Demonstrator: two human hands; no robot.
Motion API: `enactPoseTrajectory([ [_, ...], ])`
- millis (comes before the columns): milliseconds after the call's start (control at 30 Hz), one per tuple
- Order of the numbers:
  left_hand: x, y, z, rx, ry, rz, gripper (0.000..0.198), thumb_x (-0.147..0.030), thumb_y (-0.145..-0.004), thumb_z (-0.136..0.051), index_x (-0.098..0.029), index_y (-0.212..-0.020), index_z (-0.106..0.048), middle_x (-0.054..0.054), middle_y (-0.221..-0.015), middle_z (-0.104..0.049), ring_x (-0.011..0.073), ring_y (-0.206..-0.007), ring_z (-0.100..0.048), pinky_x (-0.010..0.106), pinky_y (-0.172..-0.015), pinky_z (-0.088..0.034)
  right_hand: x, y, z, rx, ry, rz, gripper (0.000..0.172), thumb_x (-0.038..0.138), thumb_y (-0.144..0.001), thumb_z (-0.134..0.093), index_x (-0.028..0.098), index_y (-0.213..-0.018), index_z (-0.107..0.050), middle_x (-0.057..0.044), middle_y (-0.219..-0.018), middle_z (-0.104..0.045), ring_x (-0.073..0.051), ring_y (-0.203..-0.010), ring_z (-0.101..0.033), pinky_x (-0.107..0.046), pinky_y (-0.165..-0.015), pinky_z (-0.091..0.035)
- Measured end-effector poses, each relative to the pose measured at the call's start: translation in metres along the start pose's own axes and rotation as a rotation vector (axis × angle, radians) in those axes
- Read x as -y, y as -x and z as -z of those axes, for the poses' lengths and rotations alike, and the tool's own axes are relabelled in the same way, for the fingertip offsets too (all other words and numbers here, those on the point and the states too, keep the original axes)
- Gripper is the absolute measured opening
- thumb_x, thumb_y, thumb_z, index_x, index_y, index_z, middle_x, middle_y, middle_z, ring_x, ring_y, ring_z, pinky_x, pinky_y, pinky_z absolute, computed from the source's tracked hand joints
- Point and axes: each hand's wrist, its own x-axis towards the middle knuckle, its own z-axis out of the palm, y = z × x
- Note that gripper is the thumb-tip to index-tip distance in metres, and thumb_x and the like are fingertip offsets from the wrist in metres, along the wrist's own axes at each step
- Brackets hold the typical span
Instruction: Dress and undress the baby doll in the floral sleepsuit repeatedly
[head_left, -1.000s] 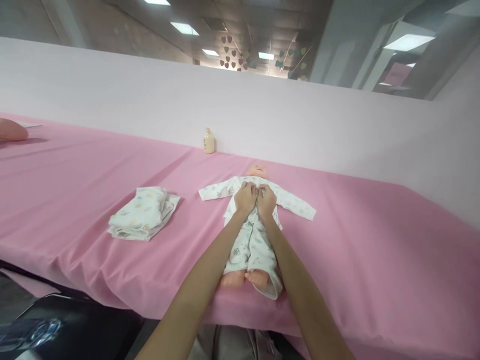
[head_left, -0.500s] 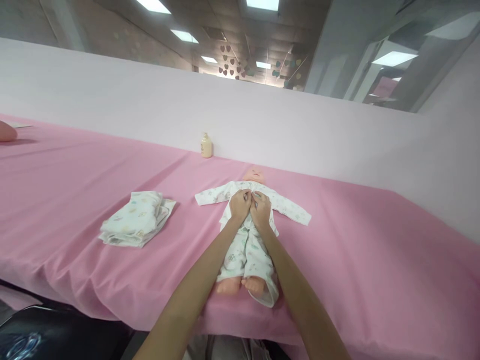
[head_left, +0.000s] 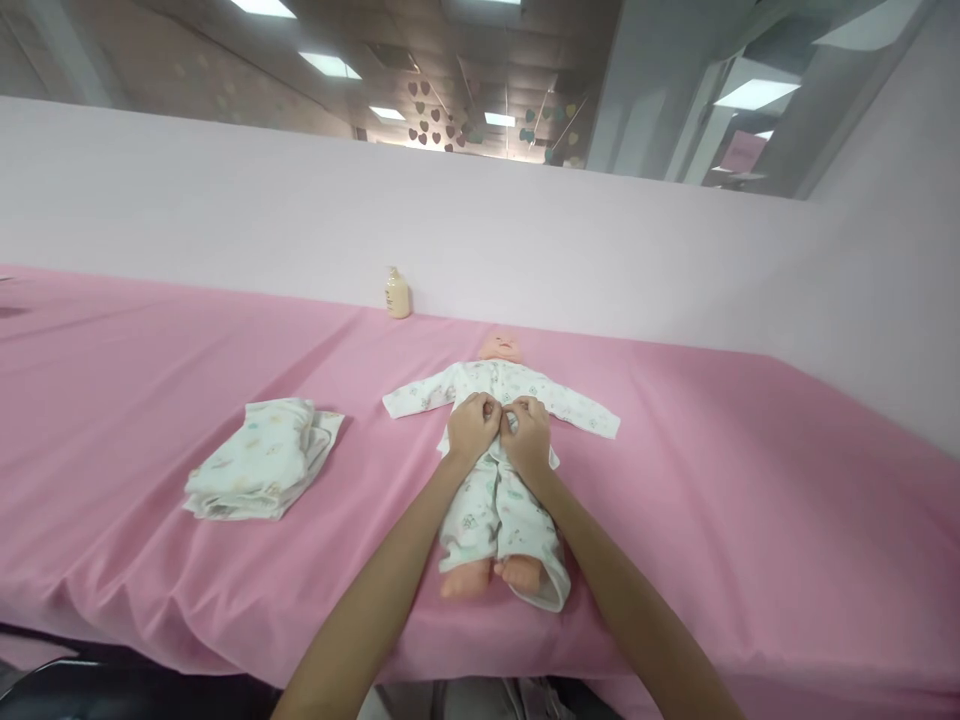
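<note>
1. The white printed cotton baby sleepsuit [head_left: 499,480] lies front-up on a small pink plastic baby doll [head_left: 501,347], which rests on its back near the front edge of the pink cloth-covered surface [head_left: 750,480]. The sleeves spread out to both sides, and the bare feet show at the leg openings.
2. My left hand [head_left: 471,428] and right hand [head_left: 527,436] sit side by side at the suit's waist, knuckles almost touching. Each grip is closed, pinching one edge of the front opening between fingertips and thumb.
3. I judge the fabric to be light, soft and limp. It will bunch and slide over the doll instead of holding a shape, so I would take it close to the front edges, where the fastenings seem to run, though I cannot make them out.
4. The doll looks light and fairly stiff. It may shift on the smooth cloth if I pull sideways.
5. One leg cuff hangs loose past the foot on the right.
6. A small cream plastic pump bottle [head_left: 397,293] stands upright at the back, against the pale wall. It is opaque, so I cannot tell how full it is.
7. A folded pile of white printed baby clothes [head_left: 259,472] lies well to the left of the doll.
</note>
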Motion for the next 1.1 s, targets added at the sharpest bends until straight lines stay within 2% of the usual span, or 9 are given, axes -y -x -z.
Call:
enactPoseTrajectory([
  [300, -0.0022, 0.0029, 0.0053, 0.037, -0.110, -0.030, 0.017, -0.027, -0.085, -0.042, -0.021, -0.083, -0.058, 0.002, -0.087, -0.064, 0.0154, -0.079, -0.057, 0.026, -0.063, -0.035, -0.0074, -0.0019, 0.0001, 0.085, -0.108, -0.050, 0.008, 0.019, -0.080, -0.051, 0.019, -0.078, -0.058, -0.005, -0.087, -0.054, -0.020, -0.087, -0.049, -0.035, -0.084, -0.038],
  [467, -0.0001, 0.0033, 0.0022, 0.009, -0.073, -0.071, 0.015, -0.025, -0.086, -0.041, -0.021, -0.082, -0.055, 0.000, -0.087, -0.063, 0.0148, -0.077, -0.057, 0.026, -0.061, -0.033, -0.0095, -0.0015, 0.0002, 0.091, -0.187, -0.119, 0.008, 0.021, -0.083, -0.049, 0.019, -0.078, -0.054, -0.004, -0.085, -0.053, -0.019, -0.088, -0.048, -0.036, -0.085, -0.038],
  [633, 0.0010, 0.0048, 0.0012, -0.021, -0.028, -0.123, 0.014, -0.025, -0.086, -0.043, -0.021, -0.084, -0.056, -0.001, -0.085, -0.062, 0.0136, -0.075, -0.056, 0.026, -0.059, -0.034, -0.0077, -0.0012, 0.0009, 0.070, -0.168, -0.098, 0.007, 0.020, -0.082, -0.049, 0.018, -0.078, -0.055, -0.004, -0.083, -0.054, -0.020, -0.085, -0.048, -0.036, -0.082, -0.039],
  [867, 0.0034, 0.0047, 0.0040, -0.031, 0.141, -0.168, 0.022, -0.024, -0.086, -0.043, -0.022, -0.087, -0.064, -0.001, -0.087, -0.061, 0.0107, -0.073, -0.055, 0.024, -0.066, -0.040, -0.0068, -0.0012, 0.0046, 0.010, -0.252, -0.092, 0.010, 0.018, -0.078, -0.052, 0.019, -0.074, -0.061, -0.003, -0.079, -0.059, -0.017, -0.080, -0.052, -0.033, -0.080, -0.041],
  [967, 0.0050, 0.0033, 0.0045, -0.015, 0.174, -0.191, 0.024, -0.023, -0.086, -0.044, -0.024, -0.090, -0.068, -0.001, -0.087, -0.061, 0.0099, -0.074, -0.056, 0.023, -0.065, -0.041, -0.0054, -0.0013, 0.0064, 0.023, -0.249, -0.102, 0.014, 0.024, -0.082, -0.051, 0.019, -0.071, -0.059, -0.002, -0.075, -0.059, -0.017, -0.078, -0.051, -0.032, -0.078, -0.040],
  [1100, 0.0047, 0.0029, 0.0044, 0.010, 0.111, -0.213, 0.023, -0.030, -0.085, -0.048, -0.027, -0.090, -0.070, -0.002, -0.093, -0.061, 0.0091, -0.068, -0.055, 0.023, -0.060, -0.040, -0.0042, -0.0029, 0.0071, 0.046, -0.219, -0.153, 0.026, 0.033, -0.084, -0.048, 0.019, -0.062, -0.050, -0.001, -0.066, -0.054, -0.017, -0.072, -0.048, -0.032, -0.074, -0.038],
])
